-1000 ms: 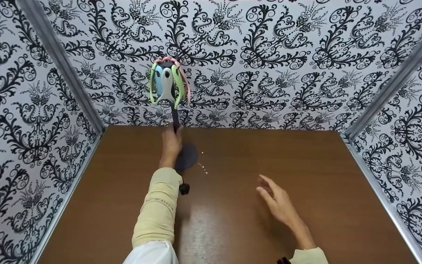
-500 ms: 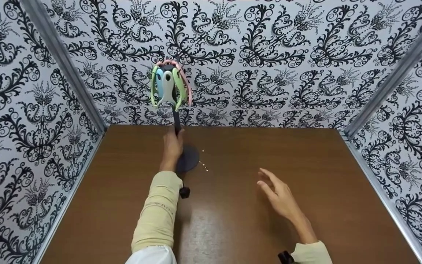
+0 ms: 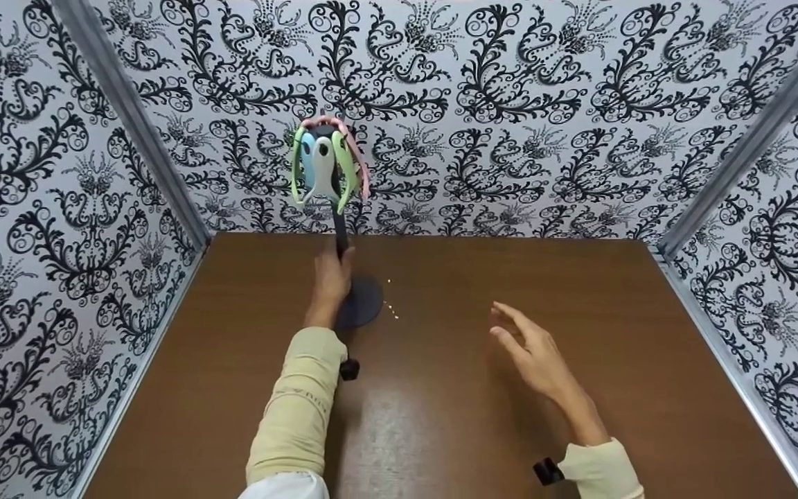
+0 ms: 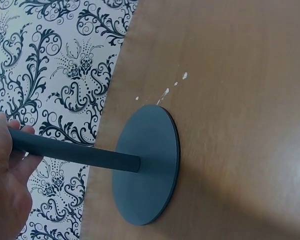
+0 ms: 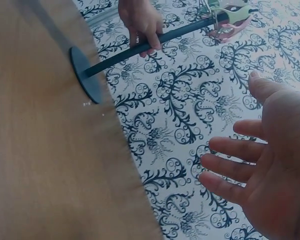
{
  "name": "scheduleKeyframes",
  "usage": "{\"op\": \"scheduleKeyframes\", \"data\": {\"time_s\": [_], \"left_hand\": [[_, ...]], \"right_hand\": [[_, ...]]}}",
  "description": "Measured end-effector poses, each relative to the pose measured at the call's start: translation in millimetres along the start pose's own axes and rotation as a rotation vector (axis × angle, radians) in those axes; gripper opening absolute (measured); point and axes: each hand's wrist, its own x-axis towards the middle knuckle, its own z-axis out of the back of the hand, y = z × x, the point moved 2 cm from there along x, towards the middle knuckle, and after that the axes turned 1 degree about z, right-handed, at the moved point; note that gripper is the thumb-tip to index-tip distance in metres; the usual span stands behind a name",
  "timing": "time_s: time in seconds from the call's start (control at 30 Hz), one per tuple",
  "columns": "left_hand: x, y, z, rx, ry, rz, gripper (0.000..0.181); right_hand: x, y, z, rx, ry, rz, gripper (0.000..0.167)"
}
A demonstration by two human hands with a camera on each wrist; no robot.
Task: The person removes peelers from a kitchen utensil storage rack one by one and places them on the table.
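A dark grey stand has an upright pole (image 3: pixel 341 232) and a flat round base (image 4: pixel 145 165) on the brown table. Around its top hang curved plastic pieces with holes, in light blue, white (image 3: pixel 321 166), green and pink; their exact kind is unclear. My left hand (image 3: pixel 332 281) grips the pole between the base and the hanging pieces, its fingers round it in the left wrist view. My right hand (image 3: pixel 534 350) is off to the right, apart from the stand, holding nothing. In the right wrist view its fingers (image 5: pixel 230 167) are spread and loosely extended.
Small white marks (image 3: pixel 391 305) dot the brown table (image 3: pixel 440 388) just right of the base. Black-and-white patterned walls (image 3: pixel 544 125) close off the back and both sides, with metal corner posts (image 3: pixel 129 118). A dark device sits at each wrist.
The stand's base has come slightly nearer to me relative to the white marks, my left hand still holding the pole. My right hand has moved slightly forward. The head view has shifted a little.
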Motion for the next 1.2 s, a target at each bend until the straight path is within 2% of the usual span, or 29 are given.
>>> {"op": "scheduleKeyframes", "data": {"time_s": [0.07,0.3,0.57,0.83,1.03,1.2], "left_hand": [[-2.9,-1.1,1.1,-0.009,0.001,-0.001,0.018],[-10.3,-3.0,3.7,-0.033,-0.035,-0.097,0.019],[-18.7,-5.0,4.4,-0.044,0.011,-0.04,0.016],[-26.2,-10.3,5.3,-0.059,0.028,-0.029,0.019],[-35.1,-11.6,7.6,-0.034,0.021,-0.014,0.018],[-41.1,-16.8,11.0,-0.027,0.058,0.018,0.021]], "right_hand": [[2.3,3.4,2.2,0.008,-0.003,0.012,0.044],[10.9,16.3,7.8,0.018,-0.009,0.067,0.042],[20.1,30.5,15.2,0.016,-0.008,0.114,0.042],[27.7,42.3,24.0,-0.024,-0.02,0.192,0.042],[32.6,53.6,28.8,-0.027,-0.012,0.229,0.042],[36.4,63.3,31.0,-0.041,-0.001,0.236,0.042]]}}
